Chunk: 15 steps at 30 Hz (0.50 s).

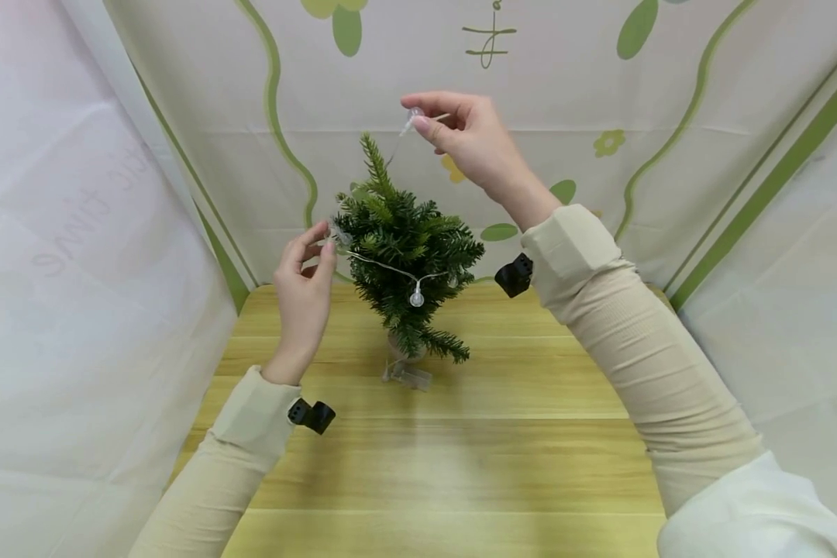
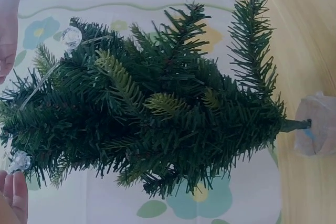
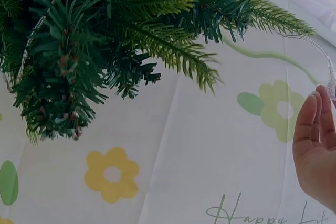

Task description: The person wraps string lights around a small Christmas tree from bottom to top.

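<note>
A small artificial Christmas tree (image 1: 404,240) stands upright, with a string of clear light bulbs (image 1: 417,297) draped across its front. My right hand (image 1: 470,139) is raised beyond the tree's tip and pinches one bulb (image 1: 415,116) between thumb and fingers; its wire runs down to the branches. In the right wrist view this hand (image 3: 317,145) holds the string's looped wire (image 3: 317,45). Beside the tree's upper left, my left hand (image 1: 305,283) pinches another part of the lights (image 1: 338,231). A faceted bulb (image 2: 20,160) lies at its fingertips in the left wrist view.
The round tree base (image 2: 316,124) rests on a wooden table (image 1: 446,465). A clear battery box (image 1: 415,377) lies before it, attached to the string. Behind hangs a printed cloth (image 1: 530,155), with white cloth walls (image 1: 98,310) at both sides.
</note>
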Available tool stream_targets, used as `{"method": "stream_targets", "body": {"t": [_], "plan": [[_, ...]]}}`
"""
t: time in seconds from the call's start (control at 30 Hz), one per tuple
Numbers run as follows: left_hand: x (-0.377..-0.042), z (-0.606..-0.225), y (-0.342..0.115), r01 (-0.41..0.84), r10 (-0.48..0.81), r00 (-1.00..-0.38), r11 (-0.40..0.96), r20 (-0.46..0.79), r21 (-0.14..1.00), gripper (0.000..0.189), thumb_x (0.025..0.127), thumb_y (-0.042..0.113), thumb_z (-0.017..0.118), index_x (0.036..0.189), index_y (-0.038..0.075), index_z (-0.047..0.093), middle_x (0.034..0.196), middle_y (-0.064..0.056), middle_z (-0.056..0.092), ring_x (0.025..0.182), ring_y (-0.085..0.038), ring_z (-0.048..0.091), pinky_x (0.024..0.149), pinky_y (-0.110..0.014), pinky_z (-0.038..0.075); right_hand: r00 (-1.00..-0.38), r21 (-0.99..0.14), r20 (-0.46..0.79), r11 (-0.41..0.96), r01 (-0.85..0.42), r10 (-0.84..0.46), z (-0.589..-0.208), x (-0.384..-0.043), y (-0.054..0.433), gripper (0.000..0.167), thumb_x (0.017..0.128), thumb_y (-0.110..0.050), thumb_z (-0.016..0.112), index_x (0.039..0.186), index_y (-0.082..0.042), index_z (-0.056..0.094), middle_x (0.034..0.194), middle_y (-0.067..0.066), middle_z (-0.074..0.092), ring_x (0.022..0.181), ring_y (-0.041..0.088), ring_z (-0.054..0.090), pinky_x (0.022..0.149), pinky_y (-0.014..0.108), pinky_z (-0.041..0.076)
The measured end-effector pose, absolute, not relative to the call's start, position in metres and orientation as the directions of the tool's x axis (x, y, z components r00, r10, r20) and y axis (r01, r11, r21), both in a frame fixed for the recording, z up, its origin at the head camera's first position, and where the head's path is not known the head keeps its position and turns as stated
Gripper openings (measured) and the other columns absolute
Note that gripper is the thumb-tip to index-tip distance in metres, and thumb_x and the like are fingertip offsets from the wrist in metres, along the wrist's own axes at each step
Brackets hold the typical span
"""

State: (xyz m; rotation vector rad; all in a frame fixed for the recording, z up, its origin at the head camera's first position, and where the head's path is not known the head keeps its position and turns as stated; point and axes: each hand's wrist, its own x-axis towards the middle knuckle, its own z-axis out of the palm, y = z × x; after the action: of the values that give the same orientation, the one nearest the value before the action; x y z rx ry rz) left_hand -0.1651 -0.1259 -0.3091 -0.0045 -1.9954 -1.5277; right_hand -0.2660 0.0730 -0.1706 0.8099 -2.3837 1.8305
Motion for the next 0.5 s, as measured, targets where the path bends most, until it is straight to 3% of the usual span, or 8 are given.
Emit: {"method": "stream_targets", "body": {"t": [0.23,0.5], "plan": [[-0.174,-0.306,-0.128,0.392,-0.430,-0.780,0.231,0.455,0.891,0.026,0.094,0.012,0.059,0.115,-0.003,0.064,0.107,-0.020,0.067,0.082,0.001,0.060,0.071,-0.014,0.052,-0.850,-0.895,0.337,0.143,-0.423,-0.404,-0.173,-0.265,0.066,0.030,0.094,-0.012,0.058,0.124,-0.007,0.063,0.095,-0.006,0.061,0.080,0.008,0.056,0.072,0.020,0.047],[-0.176,-0.304,-0.130,0.343,-0.450,-0.803,0.189,0.392,0.920,0.027,0.093,0.012,0.062,0.116,0.000,0.064,0.107,-0.015,0.067,0.081,-0.003,0.060,0.070,-0.013,0.052,-0.852,-0.902,0.342,0.114,-0.416,-0.397,-0.174,-0.264,0.059,0.030,0.093,-0.010,0.060,0.122,-0.005,0.063,0.100,-0.001,0.066,0.079,0.008,0.056,0.070,0.019,0.046]]}}
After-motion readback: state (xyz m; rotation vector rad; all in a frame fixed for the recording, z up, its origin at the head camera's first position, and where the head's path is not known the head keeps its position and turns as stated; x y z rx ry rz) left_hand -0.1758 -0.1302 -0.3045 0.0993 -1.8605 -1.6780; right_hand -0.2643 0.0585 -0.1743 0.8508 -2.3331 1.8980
